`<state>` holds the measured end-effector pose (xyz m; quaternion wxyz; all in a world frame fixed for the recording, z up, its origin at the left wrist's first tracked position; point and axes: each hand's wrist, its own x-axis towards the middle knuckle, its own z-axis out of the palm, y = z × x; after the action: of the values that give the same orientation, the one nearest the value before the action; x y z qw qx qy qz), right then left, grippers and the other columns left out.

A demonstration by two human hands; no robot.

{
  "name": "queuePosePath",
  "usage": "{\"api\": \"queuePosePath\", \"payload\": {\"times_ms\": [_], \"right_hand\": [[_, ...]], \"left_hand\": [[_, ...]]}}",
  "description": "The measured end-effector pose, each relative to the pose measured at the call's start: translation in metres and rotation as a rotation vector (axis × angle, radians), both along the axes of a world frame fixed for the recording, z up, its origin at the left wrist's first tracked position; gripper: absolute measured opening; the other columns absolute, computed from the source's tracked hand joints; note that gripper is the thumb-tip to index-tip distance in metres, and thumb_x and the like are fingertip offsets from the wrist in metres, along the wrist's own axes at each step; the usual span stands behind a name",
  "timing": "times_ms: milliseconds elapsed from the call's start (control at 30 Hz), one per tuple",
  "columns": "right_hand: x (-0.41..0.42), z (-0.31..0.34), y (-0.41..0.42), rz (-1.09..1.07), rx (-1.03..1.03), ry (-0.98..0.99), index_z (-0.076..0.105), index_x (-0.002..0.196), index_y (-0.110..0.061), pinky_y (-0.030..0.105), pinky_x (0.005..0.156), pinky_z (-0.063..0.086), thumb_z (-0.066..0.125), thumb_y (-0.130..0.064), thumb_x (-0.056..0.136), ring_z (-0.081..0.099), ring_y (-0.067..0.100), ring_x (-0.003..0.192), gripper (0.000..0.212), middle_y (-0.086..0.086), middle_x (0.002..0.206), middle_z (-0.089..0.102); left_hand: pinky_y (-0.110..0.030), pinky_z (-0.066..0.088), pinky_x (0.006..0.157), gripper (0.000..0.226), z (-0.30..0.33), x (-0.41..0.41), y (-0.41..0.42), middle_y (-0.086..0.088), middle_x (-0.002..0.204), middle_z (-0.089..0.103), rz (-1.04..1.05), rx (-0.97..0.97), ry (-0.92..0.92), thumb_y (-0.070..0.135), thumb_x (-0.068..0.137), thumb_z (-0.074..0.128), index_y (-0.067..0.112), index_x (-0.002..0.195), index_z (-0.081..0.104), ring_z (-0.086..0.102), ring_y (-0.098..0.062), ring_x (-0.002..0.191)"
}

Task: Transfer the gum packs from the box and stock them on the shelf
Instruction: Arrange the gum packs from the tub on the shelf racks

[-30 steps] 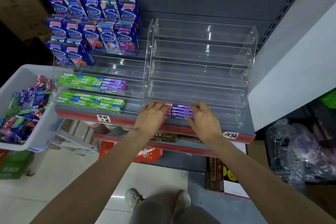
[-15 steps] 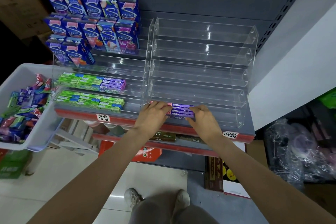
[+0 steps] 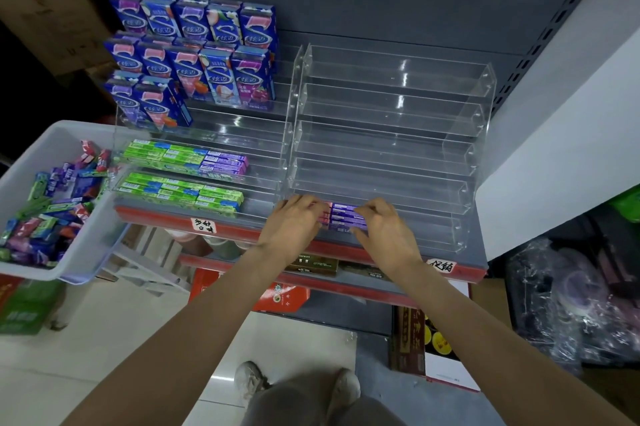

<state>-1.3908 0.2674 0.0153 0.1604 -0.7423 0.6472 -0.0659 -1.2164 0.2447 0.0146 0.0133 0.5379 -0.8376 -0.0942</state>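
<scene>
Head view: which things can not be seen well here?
- Purple gum packs: left end hidden under the left hand; print too small.
- Right hand: fingertips' contact with the packs unclear.
- White box: cut off by left edge.
- Lower shelf: shadowed by the shelf above.
</scene>
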Motion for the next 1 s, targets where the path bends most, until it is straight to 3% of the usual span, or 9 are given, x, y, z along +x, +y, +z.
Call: {"api": "queuePosePath", "payload": {"times_ms": [200, 400, 600, 733, 833, 933, 1000], "right_hand": [[0.065, 0.03, -0.012, 0.082, -0.075, -0.235, 0.056, 0.125, -0.013, 0.025, 0.093, 0.043, 0.053, -0.022, 0.095, 0.052, 0.016, 0.11, 0.032, 0.003, 0.118, 0.053], [0.19, 0.047, -0.044, 0.2, -0.083, -0.361, 0.056, 0.124, -0.016, 0.033, 0.094, 0.047, 0.05, -0.021, 0.096, 0.054, 0.015, 0.108, 0.03, 0.002, 0.116, 0.054], [0.353, 0.024, -0.086, 0.248, -0.026, -0.348, 0.061, 0.116, -0.013, 0.04, 0.093, 0.046, 0.051, -0.017, 0.092, 0.057, 0.022, 0.104, 0.026, 0.006, 0.111, 0.058], [0.456, 0.008, -0.115, 0.207, 0.05, -0.342, 0.063, 0.113, -0.009, 0.036, 0.089, 0.046, 0.05, -0.013, 0.093, 0.059, 0.026, 0.098, 0.025, 0.011, 0.107, 0.059], [0.505, -0.006, -0.137, 0.189, 0.134, -0.321, 0.061, 0.116, -0.006, 0.035, 0.088, 0.046, 0.048, -0.014, 0.095, 0.059, 0.025, 0.098, 0.026, 0.012, 0.11, 0.056], [0.547, -0.03, -0.159, 0.153, 0.217, -0.292, 0.058, 0.119, -0.006, 0.039, 0.092, 0.045, 0.049, -0.014, 0.094, 0.057, 0.028, 0.105, 0.027, 0.014, 0.117, 0.056], [0.564, -0.048, -0.171, 0.136, 0.281, -0.226, 0.051, 0.129, -0.009, 0.034, 0.097, 0.04, 0.049, -0.016, 0.095, 0.051, 0.026, 0.117, 0.034, 0.013, 0.128, 0.052]], "left_hand": [[-0.029, 0.044, 0.091, 0.031, 0.031, 0.059, 0.003, -0.001, 0.121, 0.055, 0.111, -0.075, 0.325, 0.016, 0.093, 0.054, 0.016, 0.124, 0.057, 0.052, -0.017, 0.11], [-0.037, 0.051, 0.079, 0.021, 0.039, 0.189, -0.007, -0.002, 0.108, 0.06, 0.364, -0.174, 0.489, 0.018, 0.093, 0.057, 0.016, 0.113, 0.063, 0.061, -0.021, 0.093], [-0.039, 0.05, 0.075, 0.021, 0.019, 0.365, -0.042, -0.011, 0.103, 0.064, 0.543, -0.137, 0.45, 0.02, 0.092, 0.055, 0.011, 0.108, 0.064, 0.061, -0.03, 0.088], [-0.045, 0.051, 0.078, 0.022, -0.002, 0.47, -0.078, -0.018, 0.104, 0.065, 0.602, -0.014, 0.373, 0.016, 0.088, 0.059, 0.011, 0.109, 0.066, 0.063, -0.037, 0.09], [-0.039, 0.049, 0.08, 0.018, -0.025, 0.519, -0.1, -0.02, 0.105, 0.064, 0.596, 0.093, 0.353, 0.01, 0.09, 0.057, 0.004, 0.104, 0.065, 0.061, -0.037, 0.095], [-0.036, 0.045, 0.087, 0.025, -0.055, 0.559, -0.122, -0.017, 0.12, 0.061, 0.574, 0.229, 0.325, 0.011, 0.093, 0.054, 0.004, 0.116, 0.061, 0.058, -0.035, 0.105], [-0.031, 0.042, 0.092, 0.032, -0.073, 0.574, -0.133, -0.015, 0.131, 0.056, 0.572, 0.307, 0.308, 0.013, 0.095, 0.053, 0.007, 0.126, 0.056, 0.058, -0.031, 0.109]]}}
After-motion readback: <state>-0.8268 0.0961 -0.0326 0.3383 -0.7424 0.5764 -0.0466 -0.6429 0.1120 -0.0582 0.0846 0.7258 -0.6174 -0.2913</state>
